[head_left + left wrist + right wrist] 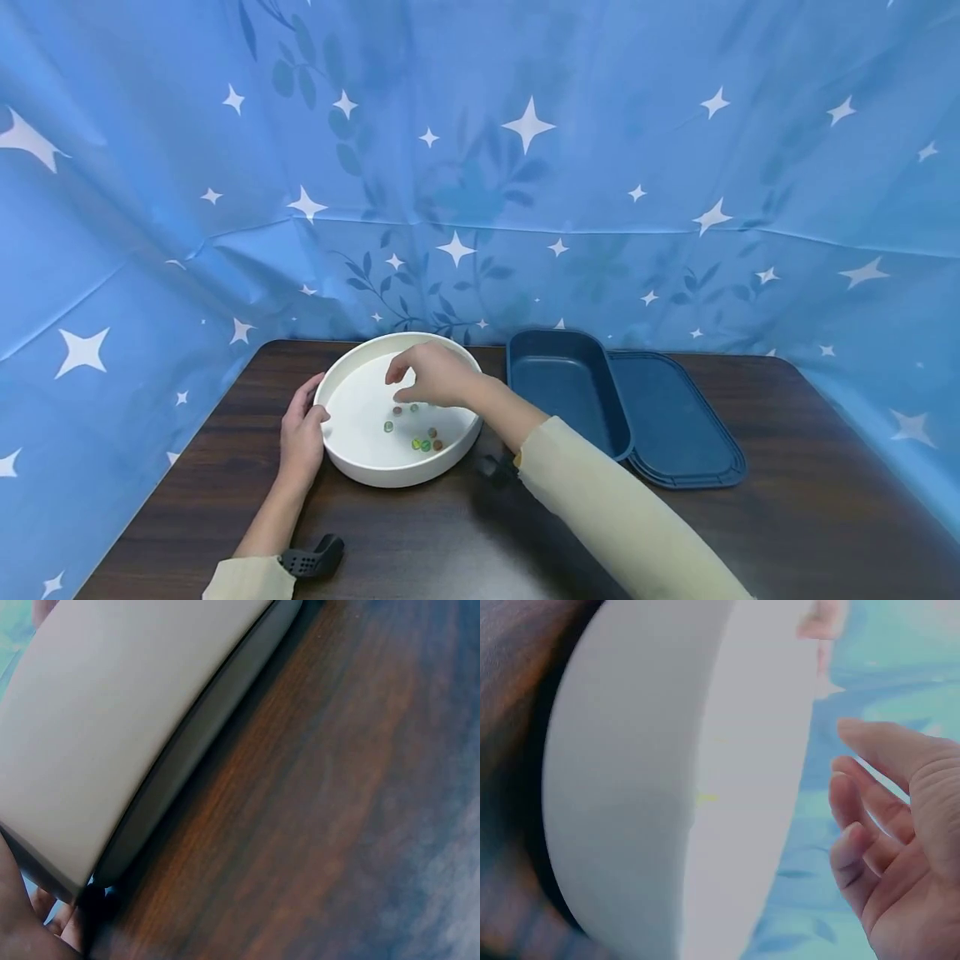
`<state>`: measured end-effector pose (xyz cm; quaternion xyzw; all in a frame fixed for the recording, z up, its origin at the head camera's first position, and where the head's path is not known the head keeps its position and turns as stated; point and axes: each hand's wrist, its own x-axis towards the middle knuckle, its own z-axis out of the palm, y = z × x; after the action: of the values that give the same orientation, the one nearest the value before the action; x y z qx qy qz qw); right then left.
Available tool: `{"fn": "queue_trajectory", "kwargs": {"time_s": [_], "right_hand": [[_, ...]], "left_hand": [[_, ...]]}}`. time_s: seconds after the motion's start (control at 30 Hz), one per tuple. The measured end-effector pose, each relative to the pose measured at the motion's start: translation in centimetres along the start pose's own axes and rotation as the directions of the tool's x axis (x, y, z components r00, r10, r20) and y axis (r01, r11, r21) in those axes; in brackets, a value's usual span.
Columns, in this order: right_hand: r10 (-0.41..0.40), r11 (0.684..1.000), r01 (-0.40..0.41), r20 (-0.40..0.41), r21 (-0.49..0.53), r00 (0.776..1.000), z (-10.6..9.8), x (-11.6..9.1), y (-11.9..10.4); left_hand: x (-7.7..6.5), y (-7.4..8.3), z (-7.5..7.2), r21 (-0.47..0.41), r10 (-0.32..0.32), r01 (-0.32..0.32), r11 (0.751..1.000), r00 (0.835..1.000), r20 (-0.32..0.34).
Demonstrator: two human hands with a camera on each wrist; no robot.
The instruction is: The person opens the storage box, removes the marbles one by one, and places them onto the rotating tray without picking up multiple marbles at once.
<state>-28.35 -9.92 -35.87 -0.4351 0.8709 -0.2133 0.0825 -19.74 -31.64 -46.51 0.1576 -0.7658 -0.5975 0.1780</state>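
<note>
A round white tray point(360, 465) with a raised rim stands on the dark wooden table. Its left side is held by my left hand point(302, 433), thumb over the rim and fingers along the outer wall. My right hand point(435, 375) hovers above the tray, fingers loosely bent and apart from the thumb; nothing shows between them in the right wrist view, where the hand point(900, 847) is beside the rim. Several small round pieces, green, yellow-green and reddish, lie on the tray floor, among them a green piece point(388, 427) and a reddish piece point(438, 446). Their exact kind is too small to tell.
Right of the tray stands a deep dark-blue rectangular container point(570, 383). Beside it, partly under its edge, lies a flat dark-blue lid point(682, 425). A blue curtain point(480, 167) with white stars hangs behind the table point(420, 542).
</note>
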Motion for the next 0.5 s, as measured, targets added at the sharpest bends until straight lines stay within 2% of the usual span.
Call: {"fn": "queue_trajectory", "kwargs": {"time_s": [0.2, 0.5], "right_hand": [[-0.038, 0.998, 0.041, -0.066, 0.047, 0.997, -3.3, -3.7, 0.4], [0.022, 0.994, -0.002, -0.182, 0.107, 0.983, -5.2, -9.2, 2.3]], "left_hand": [[0.3, 0.1, -0.3, 0.009, 0.007, -0.007, 1.0, 1.0, -0.002], [0.6, -0.1, -1.3, 0.039, -0.008, 0.008, 0.999, 1.0, -0.016]]}}
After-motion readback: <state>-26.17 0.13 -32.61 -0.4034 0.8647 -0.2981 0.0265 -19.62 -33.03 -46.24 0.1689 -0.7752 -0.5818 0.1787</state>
